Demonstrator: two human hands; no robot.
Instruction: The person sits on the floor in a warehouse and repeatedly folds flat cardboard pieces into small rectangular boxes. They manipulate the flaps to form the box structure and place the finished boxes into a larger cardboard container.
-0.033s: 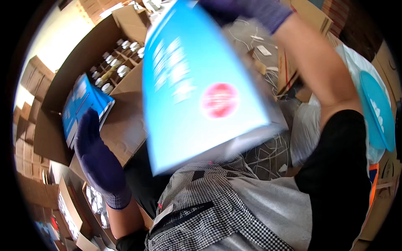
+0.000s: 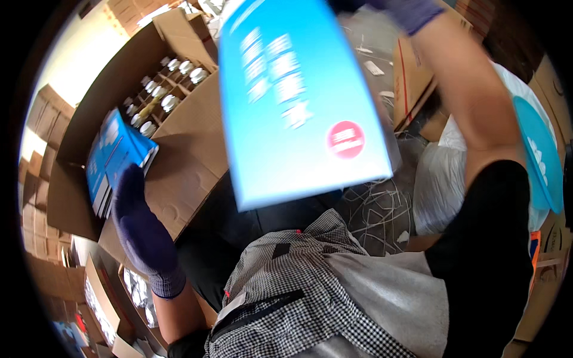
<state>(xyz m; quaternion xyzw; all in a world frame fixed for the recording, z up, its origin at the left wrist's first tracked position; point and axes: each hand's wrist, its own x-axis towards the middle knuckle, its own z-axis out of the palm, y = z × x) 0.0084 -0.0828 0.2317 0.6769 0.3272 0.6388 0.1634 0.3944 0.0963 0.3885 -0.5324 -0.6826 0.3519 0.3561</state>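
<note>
Meanwhile, left hand grips blue boxes beside jar-filled carton; right hand pinches blue sleeve.

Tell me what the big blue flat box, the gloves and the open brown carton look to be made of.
Blue flat box: thin printed paperboard, slightly glossy, judging by its crisp edges and sheen; blurred, so unsure. Gloves on the left hand and right hand: purple knit fabric, matte, with a ribbed cuff. Brown carton: corrugated cardboard, dull, with folded flaps.
</note>
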